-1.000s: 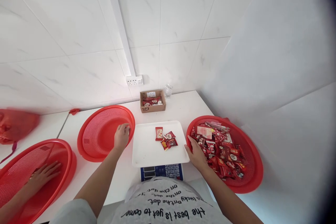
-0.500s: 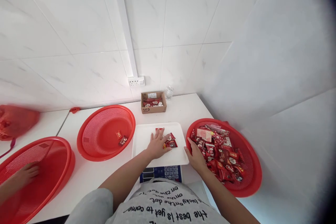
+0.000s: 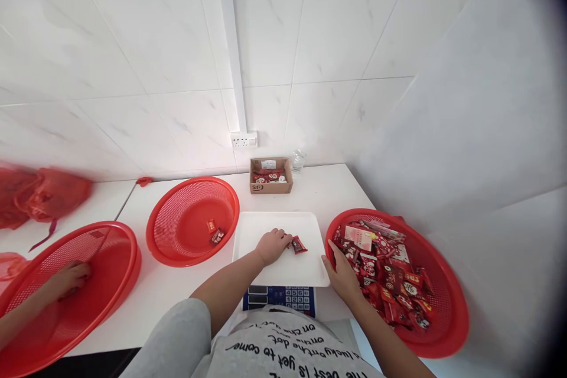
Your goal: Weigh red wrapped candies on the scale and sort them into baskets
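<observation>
White worktop (image 3: 328, 189); wrapped sweet (image 3: 298, 244) on tray (image 3: 305, 274), at left hand's (image 3: 273, 246) three o'clock; its grip is curled, contents indeterminable; fingers should gather low; right hand (image 3: 344, 274), grip wide at basket (image 3: 458, 313) rim, should press lightly.

Pale, grey-veined tiled walls (image 3: 177, 41); a white socket (image 3: 244, 140) above a white tabletop (image 3: 328, 189).

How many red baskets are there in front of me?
3. The middle basket, with two packets, is left of the tray; the heaped basket is right of it; the far-left basket, partly out of view, has a co-worker's hand in it.
</observation>
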The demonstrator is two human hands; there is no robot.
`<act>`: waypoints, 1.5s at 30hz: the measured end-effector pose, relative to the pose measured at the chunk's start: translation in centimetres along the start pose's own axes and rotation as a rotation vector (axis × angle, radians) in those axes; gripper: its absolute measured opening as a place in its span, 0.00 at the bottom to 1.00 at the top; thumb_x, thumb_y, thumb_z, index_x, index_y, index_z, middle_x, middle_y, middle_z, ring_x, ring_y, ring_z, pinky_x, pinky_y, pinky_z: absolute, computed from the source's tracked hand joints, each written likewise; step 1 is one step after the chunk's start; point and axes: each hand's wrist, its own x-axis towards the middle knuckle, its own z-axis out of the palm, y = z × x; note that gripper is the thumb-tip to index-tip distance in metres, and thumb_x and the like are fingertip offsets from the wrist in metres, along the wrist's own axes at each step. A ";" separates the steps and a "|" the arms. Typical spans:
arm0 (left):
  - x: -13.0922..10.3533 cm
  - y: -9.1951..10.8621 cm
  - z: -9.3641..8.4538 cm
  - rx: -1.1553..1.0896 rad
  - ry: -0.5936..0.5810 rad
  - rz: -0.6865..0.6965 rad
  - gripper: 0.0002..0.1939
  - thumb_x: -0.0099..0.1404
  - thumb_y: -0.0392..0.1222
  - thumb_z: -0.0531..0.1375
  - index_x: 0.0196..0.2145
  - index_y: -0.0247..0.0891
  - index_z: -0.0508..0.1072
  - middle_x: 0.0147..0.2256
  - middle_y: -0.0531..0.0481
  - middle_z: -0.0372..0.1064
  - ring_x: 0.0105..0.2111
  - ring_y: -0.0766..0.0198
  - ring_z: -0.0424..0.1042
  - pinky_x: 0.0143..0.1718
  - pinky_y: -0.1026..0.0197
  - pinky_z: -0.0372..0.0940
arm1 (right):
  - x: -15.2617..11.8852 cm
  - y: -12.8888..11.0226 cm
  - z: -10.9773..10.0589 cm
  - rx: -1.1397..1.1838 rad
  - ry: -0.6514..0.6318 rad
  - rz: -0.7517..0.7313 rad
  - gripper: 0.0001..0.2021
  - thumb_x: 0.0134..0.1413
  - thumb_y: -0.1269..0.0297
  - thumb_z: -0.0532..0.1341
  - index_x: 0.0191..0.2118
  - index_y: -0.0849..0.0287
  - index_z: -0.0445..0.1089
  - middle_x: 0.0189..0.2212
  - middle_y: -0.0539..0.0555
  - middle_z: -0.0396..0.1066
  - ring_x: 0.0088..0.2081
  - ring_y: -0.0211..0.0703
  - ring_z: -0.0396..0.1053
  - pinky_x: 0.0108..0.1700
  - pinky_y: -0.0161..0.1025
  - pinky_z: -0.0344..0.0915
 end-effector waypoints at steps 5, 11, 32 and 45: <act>-1.2 -1.7 -2.1 -0.078 0.168 -0.201 0.13 0.67 0.44 0.48 0.44 0.44 0.69 0.35 0.48 0.68 0.39 0.61 0.68 0.36 0.61 0.64 | 0.0 0.3 0.2 0.020 0.013 0.003 0.27 0.55 0.54 0.50 0.58 0.61 0.57 0.55 0.61 0.61 0.57 0.50 0.59 0.58 0.51 0.55; -5.0 -7.5 -6.8 -0.121 0.390 -0.451 0.16 0.68 0.46 0.46 0.47 0.41 0.67 0.39 0.46 0.68 0.40 0.60 0.68 0.40 0.59 0.64 | -0.1 -0.1 0.0 0.032 -0.010 0.015 0.27 0.56 0.54 0.49 0.59 0.62 0.56 0.57 0.62 0.60 0.58 0.49 0.57 0.59 0.51 0.53; -5.5 -4.4 -3.6 0.021 0.117 -0.129 0.23 0.67 0.49 0.47 0.57 0.42 0.59 0.59 0.44 0.54 0.60 0.54 0.50 0.59 0.48 0.45 | 0.0 0.4 0.2 0.028 -0.003 0.011 0.27 0.55 0.53 0.49 0.58 0.63 0.56 0.56 0.63 0.60 0.58 0.50 0.57 0.59 0.53 0.52; -0.8 2.1 -0.4 -0.008 -0.058 0.176 0.12 0.65 0.38 0.51 0.44 0.44 0.69 0.41 0.49 0.69 0.43 0.60 0.65 0.44 0.58 0.62 | 0.2 -0.3 -0.4 0.049 0.052 -0.009 0.22 0.52 0.55 0.54 0.53 0.55 0.64 0.51 0.60 0.66 0.54 0.54 0.62 0.55 0.50 0.61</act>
